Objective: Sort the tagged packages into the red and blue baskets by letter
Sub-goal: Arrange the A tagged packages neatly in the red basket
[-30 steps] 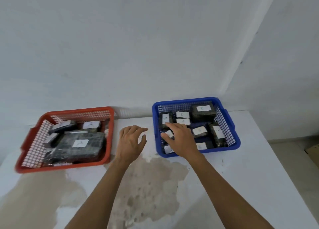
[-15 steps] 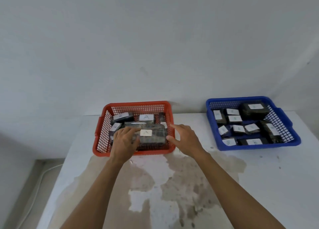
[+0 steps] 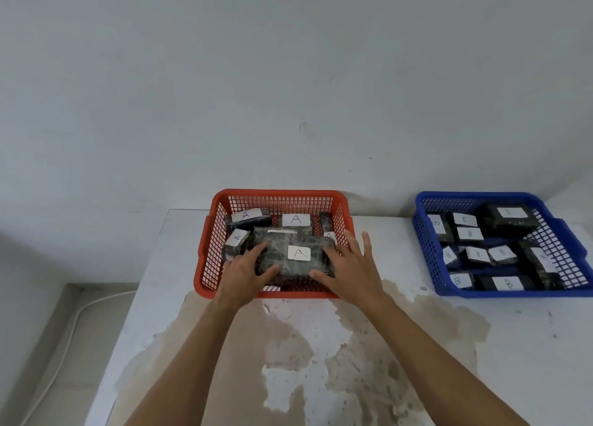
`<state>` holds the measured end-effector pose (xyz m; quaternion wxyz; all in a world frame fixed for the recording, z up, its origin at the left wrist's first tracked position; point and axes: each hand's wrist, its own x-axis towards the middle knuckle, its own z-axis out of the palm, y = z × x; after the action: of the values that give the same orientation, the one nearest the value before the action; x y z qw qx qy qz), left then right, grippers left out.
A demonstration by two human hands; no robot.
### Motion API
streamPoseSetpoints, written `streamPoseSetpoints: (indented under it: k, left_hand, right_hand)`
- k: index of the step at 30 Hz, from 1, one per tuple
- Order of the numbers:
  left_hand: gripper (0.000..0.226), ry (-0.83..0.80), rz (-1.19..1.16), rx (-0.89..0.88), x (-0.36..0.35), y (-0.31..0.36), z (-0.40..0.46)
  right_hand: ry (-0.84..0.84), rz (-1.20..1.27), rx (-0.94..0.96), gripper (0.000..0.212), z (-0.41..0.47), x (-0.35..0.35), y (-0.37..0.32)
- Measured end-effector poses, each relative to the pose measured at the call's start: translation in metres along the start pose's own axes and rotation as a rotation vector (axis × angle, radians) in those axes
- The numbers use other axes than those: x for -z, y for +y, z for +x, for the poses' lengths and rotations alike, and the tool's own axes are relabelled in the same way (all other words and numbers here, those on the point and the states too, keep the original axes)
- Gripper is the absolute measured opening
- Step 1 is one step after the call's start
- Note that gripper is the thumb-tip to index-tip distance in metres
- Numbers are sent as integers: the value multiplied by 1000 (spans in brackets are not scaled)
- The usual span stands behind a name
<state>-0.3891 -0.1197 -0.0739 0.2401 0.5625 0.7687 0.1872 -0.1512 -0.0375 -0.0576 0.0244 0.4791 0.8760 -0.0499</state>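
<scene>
The red basket point(image 3: 208, 252) stands at the back of the table and holds several dark wrapped packages with white "A" tags. On top lies a large package tagged A point(image 3: 298, 254). My left hand point(image 3: 245, 273) grips its left front corner, fingers over the edge and thumb on the front. My right hand point(image 3: 351, 270) lies against its right end with fingers straight and spread, thumb touching the front edge. To the right, the blue basket point(image 3: 426, 265) holds several packages with "B" tags.
The white table point(image 3: 481, 345) has a large brown stain in its middle where the coating has peeled. A wall runs close behind both baskets. At the left, the table edge drops to a floor with a white cable point(image 3: 64, 345).
My right hand left the blue basket and both hands moved to the red basket. They have closed in on the large A package from its two ends.
</scene>
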Motion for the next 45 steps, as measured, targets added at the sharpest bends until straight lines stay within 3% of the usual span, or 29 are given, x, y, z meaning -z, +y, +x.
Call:
streamPoseSetpoints:
  k: [7,11,16,19,23,26,29,34,38,45]
  left_hand:
    - [84,-19,-141,73,1,-4,0]
    - [85,14,-257,63,12,1,-2]
    - [85,83,-409,7,28,17,8]
    - [86,63,-444,14,32,26,17]
    - [75,48,-466,-39,34,33,34]
    - [59,72,-529,-51,30,30,46]
    - [47,123,-372,-20,20,19,57]
    - [44,148,8,-250,1,11,80]
    - [46,108,247,-247,-10,13,100]
    - [43,96,500,-257,-12,7,108]
  right_hand:
    - [20,130,-77,94,4,2,-1]
    - [159,440,-201,90,13,8,-3]
    - [192,937,-334,77,32,24,-4]
    - [220,1035,-330,71,41,35,1]
    - [167,1191,-396,63,49,39,15]
    - [242,1228,-439,57,51,41,24]
    - [365,1244,-494,53,52,40,32]
    - [447,1486,-650,48,45,32,47]
    - [568,1581,-778,52,37,23,50]
    - [566,1548,-801,54,41,25,48]
